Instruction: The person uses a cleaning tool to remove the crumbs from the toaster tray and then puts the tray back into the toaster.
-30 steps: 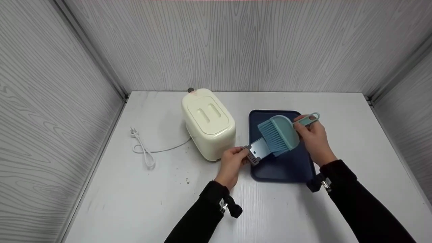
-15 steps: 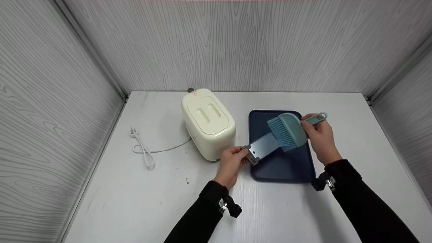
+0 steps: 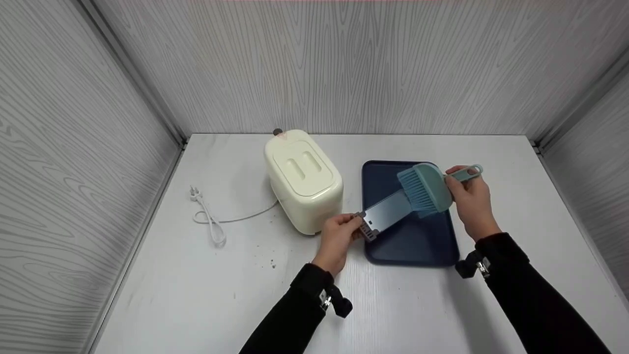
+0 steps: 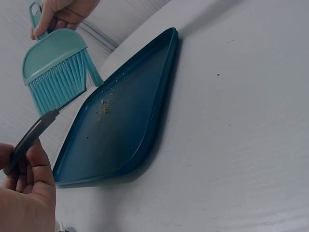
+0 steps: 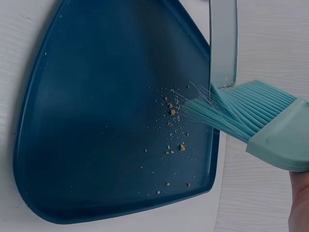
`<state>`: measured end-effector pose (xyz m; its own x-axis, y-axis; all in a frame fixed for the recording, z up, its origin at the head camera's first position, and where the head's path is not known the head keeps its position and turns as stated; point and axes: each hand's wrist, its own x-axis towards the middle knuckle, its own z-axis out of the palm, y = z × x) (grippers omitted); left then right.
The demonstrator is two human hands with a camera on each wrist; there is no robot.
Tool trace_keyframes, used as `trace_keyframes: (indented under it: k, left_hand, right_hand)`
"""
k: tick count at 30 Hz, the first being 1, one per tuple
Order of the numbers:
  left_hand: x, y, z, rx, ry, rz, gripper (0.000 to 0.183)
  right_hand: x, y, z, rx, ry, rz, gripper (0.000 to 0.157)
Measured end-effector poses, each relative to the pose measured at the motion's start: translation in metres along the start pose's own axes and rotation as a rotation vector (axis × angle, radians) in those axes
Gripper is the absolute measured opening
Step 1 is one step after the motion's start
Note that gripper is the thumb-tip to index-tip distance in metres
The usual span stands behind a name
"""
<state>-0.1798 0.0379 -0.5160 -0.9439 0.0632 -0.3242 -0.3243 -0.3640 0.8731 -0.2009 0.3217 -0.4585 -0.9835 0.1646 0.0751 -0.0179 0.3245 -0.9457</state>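
Note:
My left hand [image 3: 336, 241] pinches the grey slotted end of a metal crumb tray [image 3: 388, 212], held tilted above a dark blue tray [image 3: 413, 251]. The brush's handle is gripped by my right hand [image 3: 471, 204]. This light-blue hand brush [image 3: 433, 189] has its bristles against the crumb tray's far end, and they cover that end in the head view. Seen from the right wrist, some bristles [image 5: 241, 108] splay past the metal edge. Brown and pale crumbs [image 5: 173, 112] lie scattered on the blue tray beneath.
A cream toaster [image 3: 304, 182] with a lid on top stands left of the blue tray. Its white cord ends in a plug [image 3: 195, 192] farther left. A few crumbs [image 3: 273, 264] dot the white table in front of the toaster. Wood-grain panels enclose the table's back and sides.
My right hand has drawn the brush to the right along the crumb tray, so more of its metal surface shows. The left hand and the crumb tray have stayed put.

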Motion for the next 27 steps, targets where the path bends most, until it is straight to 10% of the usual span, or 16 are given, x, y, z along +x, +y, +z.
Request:
trace_keyframes:
  k: [27]
  left_hand:
    - [0.0,0.0,-0.002,0.016,0.02,0.006,0.015]
  right_hand:
    - [0.003,-0.009,0.008,0.172,0.125,-0.04,0.032]
